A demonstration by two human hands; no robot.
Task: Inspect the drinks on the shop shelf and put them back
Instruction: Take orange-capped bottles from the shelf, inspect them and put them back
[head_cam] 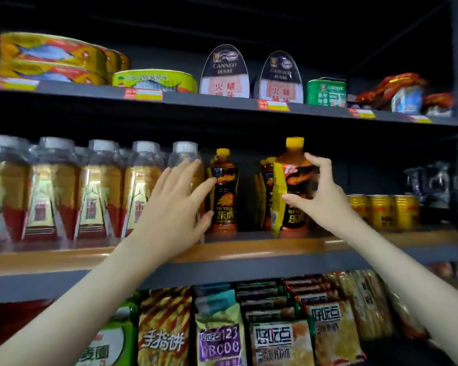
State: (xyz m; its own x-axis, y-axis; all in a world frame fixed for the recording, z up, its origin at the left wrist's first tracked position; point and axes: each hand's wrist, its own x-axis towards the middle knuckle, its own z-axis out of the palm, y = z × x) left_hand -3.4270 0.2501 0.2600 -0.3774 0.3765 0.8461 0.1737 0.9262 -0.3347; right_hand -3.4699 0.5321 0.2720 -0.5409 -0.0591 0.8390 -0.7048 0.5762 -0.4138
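Note:
On the middle shelf (222, 250) stand orange energy-drink bottles with yellow caps and black labels. My right hand (320, 191) grips one such bottle (292, 180) by its label, thumb below and fingers curled over its shoulder; the bottle stands upright at the shelf front. A second bottle (224, 191) stands to its left. My left hand (177, 204) is spread with straight fingers, its fingertips touching that bottle's left side. More of the same bottles (265, 186) stand behind, partly hidden.
Left of the bottles stands a row of clear-topped drink bottles (95, 188). Gold cans (384, 211) sit to the right. Tinned fish and ham (225, 72) fill the upper shelf, snack packets (275, 339) the lower one.

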